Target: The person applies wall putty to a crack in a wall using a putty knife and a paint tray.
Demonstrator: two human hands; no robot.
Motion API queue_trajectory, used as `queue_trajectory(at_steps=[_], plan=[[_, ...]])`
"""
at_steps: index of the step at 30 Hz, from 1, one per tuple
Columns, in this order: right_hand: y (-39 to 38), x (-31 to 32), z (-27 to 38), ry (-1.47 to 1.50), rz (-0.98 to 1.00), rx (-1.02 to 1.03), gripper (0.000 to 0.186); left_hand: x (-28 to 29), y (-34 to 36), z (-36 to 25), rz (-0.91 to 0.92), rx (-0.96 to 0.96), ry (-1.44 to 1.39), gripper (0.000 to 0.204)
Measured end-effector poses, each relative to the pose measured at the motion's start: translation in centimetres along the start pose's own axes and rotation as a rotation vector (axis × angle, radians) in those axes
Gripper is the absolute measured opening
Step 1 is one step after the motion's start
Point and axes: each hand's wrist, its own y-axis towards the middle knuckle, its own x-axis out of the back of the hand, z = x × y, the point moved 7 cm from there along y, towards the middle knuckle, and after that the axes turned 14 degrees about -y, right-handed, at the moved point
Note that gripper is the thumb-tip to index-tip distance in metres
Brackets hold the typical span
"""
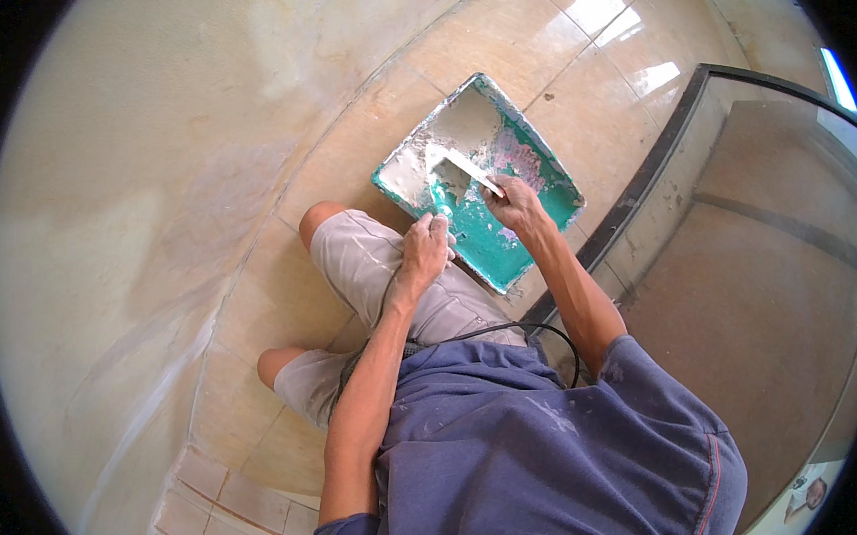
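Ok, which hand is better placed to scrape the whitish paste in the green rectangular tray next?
Probably the right hand: it grips a long, flat, white-smeared tool that reaches over the tray toward the whitish paste. The left hand sits by the tray's near edge.

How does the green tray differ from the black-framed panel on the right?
The tray is green; the panel looks brownish inside its black frame. The tray appears smaller than the panel. The tray is smeared with pale paste, the panel mostly unsmeared. Both have distinct borders.
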Motion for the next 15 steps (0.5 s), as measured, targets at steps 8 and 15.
queue_trajectory(at_steps=[8, 15], plan=[[-8.1, -1.0, 4.6, -0.714, -0.265, 0.494, 0.011, 0.2, 0.1, -0.1, -0.020, -0.016, -0.036, 0.037], [-12.5, -8.2, 4.2, -1.791, -0.235, 1.420, 0.007, 0.8, 0.4, 0.0, -0.008, -0.045, 0.046, 0.039]])
